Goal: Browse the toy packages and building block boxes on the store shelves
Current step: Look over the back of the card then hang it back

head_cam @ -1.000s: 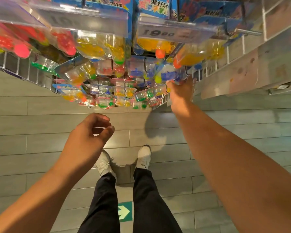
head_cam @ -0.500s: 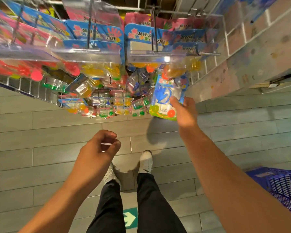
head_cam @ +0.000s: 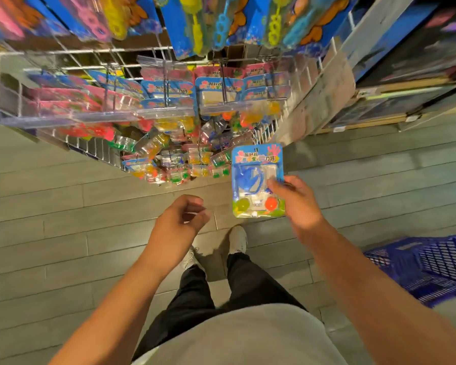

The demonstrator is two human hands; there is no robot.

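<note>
- The right hand [head_cam: 298, 204] pinches a blister-pack toy [head_cam: 258, 180] by its right edge, printed face up, likely so it can be read.
- The pack sits left of that hand, in front of the wire display rack [head_cam: 95, 151] where matching packs hang.
- The left hand [head_cam: 181, 222] hovers loosely curled and empty, just left of the pack.
- A blue shopping basket [head_cam: 427, 267] sits on the floor, right.

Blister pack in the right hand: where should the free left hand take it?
Take the blister pack by its bare left edge, coming from the left. The right hand covers the right edge, and the flat card faces up, so a thumb-over pinch fits.
</note>
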